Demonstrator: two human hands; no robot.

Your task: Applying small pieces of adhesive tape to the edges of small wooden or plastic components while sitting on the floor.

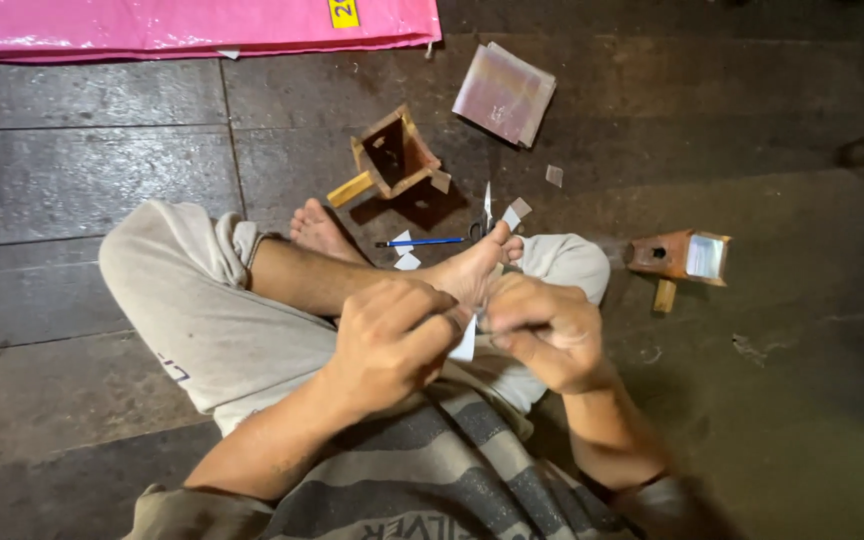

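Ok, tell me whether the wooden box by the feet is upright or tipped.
Tipped. The wooden box lies on the floor with its open mouth facing the camera, so its dark inside and all four walls show.

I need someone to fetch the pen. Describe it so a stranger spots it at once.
Start at the dark plank floor in front of the seated person's crossed legs. Just beyond the bare feet, below the open-topped wooden box, lies the pen, flat, with scissors near its right end. It is the only thin blue stick among white paper scraps.
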